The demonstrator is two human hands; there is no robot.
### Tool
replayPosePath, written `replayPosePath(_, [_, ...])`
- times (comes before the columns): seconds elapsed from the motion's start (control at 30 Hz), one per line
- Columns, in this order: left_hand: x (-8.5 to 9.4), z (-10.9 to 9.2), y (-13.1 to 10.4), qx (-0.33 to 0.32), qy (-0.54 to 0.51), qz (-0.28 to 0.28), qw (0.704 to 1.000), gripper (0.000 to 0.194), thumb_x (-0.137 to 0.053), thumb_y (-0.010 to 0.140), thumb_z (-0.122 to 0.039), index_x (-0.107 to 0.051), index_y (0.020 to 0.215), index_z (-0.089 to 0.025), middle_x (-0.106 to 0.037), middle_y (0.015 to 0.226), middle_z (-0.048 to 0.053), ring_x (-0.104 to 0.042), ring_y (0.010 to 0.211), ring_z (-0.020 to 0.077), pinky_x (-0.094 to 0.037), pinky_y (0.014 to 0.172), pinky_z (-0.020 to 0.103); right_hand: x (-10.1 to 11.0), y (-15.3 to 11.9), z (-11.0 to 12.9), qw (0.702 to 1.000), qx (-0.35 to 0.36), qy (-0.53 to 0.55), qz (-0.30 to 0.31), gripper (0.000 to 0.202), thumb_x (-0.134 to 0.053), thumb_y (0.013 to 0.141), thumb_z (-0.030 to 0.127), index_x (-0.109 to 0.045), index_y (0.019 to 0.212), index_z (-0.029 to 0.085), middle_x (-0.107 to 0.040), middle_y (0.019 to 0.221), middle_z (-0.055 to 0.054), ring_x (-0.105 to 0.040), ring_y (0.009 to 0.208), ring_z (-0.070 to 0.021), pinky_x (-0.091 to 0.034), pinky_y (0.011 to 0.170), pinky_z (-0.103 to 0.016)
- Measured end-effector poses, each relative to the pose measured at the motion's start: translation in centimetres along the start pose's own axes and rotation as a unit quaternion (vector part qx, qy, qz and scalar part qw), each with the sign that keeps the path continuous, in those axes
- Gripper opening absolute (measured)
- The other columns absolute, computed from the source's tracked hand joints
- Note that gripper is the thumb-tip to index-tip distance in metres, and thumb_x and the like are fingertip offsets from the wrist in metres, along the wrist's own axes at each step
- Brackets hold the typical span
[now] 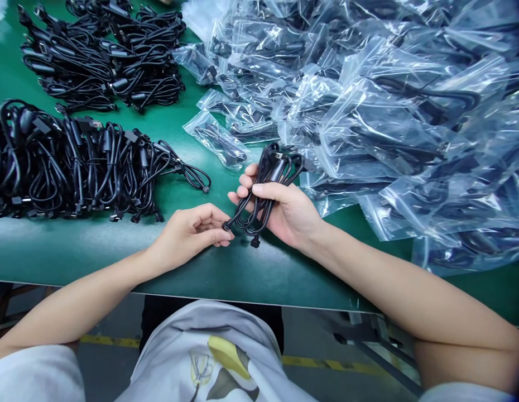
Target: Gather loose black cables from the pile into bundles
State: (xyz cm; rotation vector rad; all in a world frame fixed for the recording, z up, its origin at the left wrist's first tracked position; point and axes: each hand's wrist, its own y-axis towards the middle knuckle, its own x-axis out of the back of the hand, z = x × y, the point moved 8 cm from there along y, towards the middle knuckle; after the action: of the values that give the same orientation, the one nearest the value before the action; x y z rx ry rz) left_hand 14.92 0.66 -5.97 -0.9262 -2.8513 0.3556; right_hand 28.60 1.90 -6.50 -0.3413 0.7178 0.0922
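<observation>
Here's the looped black cable bundle (279,167), held just above the smooth, glossy green tabletop (226,273): slim round cords folded in long bends about a chunky cylinder, one small square plug hanging at six o'clock. The right hand (291,215), at four o'clock, has thumb and fingers clamped on those loops. Over at eight, the left hand (196,231) curls its fingertips against another boxy black plug (226,226); whether they pinch it, I can't tell. Nine o'clock, a dense row of coiled black cables (75,162); ten, a tangled black cable stack (113,61). From eleven round to three, crinkled, shiny clear plastic zip bags (360,111) heap up, dark cables inside.
</observation>
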Motion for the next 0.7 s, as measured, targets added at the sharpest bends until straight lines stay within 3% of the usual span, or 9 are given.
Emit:
replayPosePath(0.2, [0.2,-0.1,-0.2,-0.011,0.062,-0.016,0.998,0.020,-0.076,0.079,-0.032,-0.064,0.085,-0.016,-0.074,0.067,0.001,-0.072,0.062,0.0156,-0.058,0.062,0.025,1.4,0.7,-2.8,0.996,-0.072,0.011,-0.053,0.017,-0.078,0.081,0.023,-0.061,0.081,0.018,-0.064,0.067,0.003,-0.066,0.067,-0.0111,-0.060,0.092,-0.031])
replayPosePath(0.47, [0.5,-0.8,-0.4,-0.028,0.088,-0.027,0.995,0.020,-0.069,0.085,-0.034,-0.063,0.080,-0.016,-0.074,0.066,0.002,-0.070,0.059,0.0143,-0.057,0.059,0.023,1.8,0.7,-3.3,0.994,-0.079,-0.001,-0.079,0.018,-0.077,0.084,0.026,-0.062,0.079,0.017,-0.067,0.072,0.001,-0.071,0.071,-0.0131,-0.061,0.076,-0.026])
replayPosePath(0.6, [0.7,-0.4,0.0,-0.014,0.035,-0.020,0.999,0.022,-0.072,0.084,-0.035,-0.063,0.085,-0.015,-0.074,0.072,0.004,-0.070,0.065,0.0142,-0.057,0.064,0.024,1.6,0.9,-2.6,0.996,-0.064,0.026,-0.059,0.022,-0.079,0.082,0.029,-0.063,0.076,0.017,-0.064,0.073,0.003,-0.069,0.070,-0.0101,-0.060,0.078,-0.024])
replayPosePath(0.7, [0.4,0.4,0.5,0.018,-0.076,0.030,0.997,0.035,-0.075,0.082,-0.044,-0.064,0.097,-0.014,-0.073,0.086,0.006,-0.071,0.075,0.0157,-0.057,0.070,0.026,0.9,0.7,-1.5,0.999,-0.037,0.017,-0.031,0.023,-0.082,0.079,0.032,-0.063,0.078,0.018,-0.064,0.078,0.004,-0.070,0.077,-0.0108,-0.060,0.084,-0.025])
